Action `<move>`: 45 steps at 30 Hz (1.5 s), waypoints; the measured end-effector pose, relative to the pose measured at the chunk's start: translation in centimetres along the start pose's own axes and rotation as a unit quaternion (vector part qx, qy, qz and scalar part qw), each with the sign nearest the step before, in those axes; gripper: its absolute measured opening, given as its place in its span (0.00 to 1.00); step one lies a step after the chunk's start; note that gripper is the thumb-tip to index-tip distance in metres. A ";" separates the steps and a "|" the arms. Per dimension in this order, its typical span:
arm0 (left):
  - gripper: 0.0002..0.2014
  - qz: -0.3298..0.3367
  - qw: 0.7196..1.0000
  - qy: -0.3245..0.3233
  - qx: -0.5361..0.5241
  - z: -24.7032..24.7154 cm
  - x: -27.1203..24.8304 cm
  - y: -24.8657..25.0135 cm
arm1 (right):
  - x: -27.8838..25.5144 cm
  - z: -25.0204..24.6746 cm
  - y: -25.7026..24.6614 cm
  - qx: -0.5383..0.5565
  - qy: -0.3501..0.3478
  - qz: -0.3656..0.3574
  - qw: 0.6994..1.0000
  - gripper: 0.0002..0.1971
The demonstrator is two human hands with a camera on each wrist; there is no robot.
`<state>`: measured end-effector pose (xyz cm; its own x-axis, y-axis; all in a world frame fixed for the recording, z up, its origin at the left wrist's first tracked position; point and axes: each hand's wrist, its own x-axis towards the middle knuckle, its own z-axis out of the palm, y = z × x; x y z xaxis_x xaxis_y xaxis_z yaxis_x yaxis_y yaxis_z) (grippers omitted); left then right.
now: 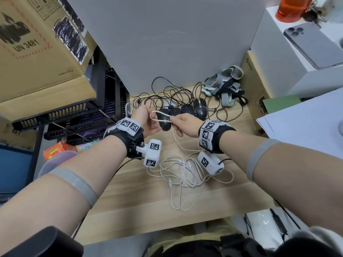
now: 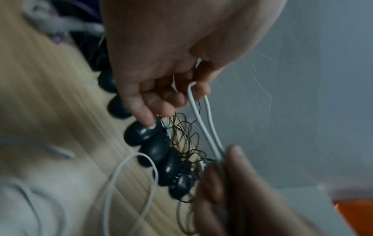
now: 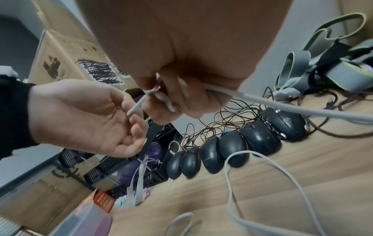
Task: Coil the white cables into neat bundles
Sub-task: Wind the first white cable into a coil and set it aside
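The wooden table (image 1: 141, 197) fills the middle of the scene, with a grey wall (image 1: 167, 43) at its far edge. On the far left stands a large cardboard box (image 1: 37, 52) on top of black plastic crates (image 1: 83, 115). On the far right there is a white box (image 1: 289, 58) with a grey phone (image 1: 313, 43) lying on it, and a brown carton (image 1: 254, 86) beside it. Near the far right of the table lies a heap of grey straps (image 1: 224, 84) with green edges. A row of black computer mice (image 1: 187, 112) sits across the far middle, and their thin black cords (image 1: 172, 95) are tangled behind them.

Loose white cables (image 1: 185, 175) lie in a heap on the near middle of the table, below the wrists. One white cable (image 1: 160, 115) is lifted above the mice and makes a small loop between the two hands; from the right hand it hangs down to the heap.

The left hand (image 1: 146, 119) has its fingers curled, and the loop end of the cable passes around one fingertip. The right hand (image 1: 182, 124) pinches the two strands of the loop between thumb and fingers, the other fingers closed around the cable.
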<state>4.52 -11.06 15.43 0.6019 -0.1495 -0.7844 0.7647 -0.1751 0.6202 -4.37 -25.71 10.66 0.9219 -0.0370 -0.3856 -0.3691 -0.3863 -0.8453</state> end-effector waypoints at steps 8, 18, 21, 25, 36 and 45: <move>0.18 0.218 0.862 -0.135 0.437 0.5 -0.1 -1.3 | -1.0 0.5 -1.4 -0.125 -0.095 0.035 0.987 0.19; 0.19 0.203 0.815 -0.087 0.535 0.0 1.2 -3.3 | -0.9 -0.7 -0.7 0.081 -0.061 0.105 0.989 0.12; 0.20 0.166 0.881 -0.079 0.437 -0.3 2.0 -3.8 | -0.6 -0.5 0.4 0.156 -0.015 0.119 0.980 0.11; 0.20 0.099 0.933 -0.139 0.316 0.5 1.2 -4.1 | -0.8 0.0 0.0 0.207 -0.004 0.116 0.971 0.11; 0.23 0.099 0.939 -0.109 0.311 2.4 1.1 -5.0 | -0.9 1.4 0.5 0.209 0.025 0.069 0.975 0.14; 0.20 0.183 0.887 -0.111 0.409 2.9 1.8 -5.3 | -1.4 1.9 1.4 0.181 -0.012 0.090 0.979 0.13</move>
<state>0.89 -13.24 10.73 0.6458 -0.5149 -0.5638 0.0485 -0.7092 0.7033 -6.36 -24.45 9.34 0.8372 -0.0514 -0.5445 -0.5461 -0.0238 -0.8374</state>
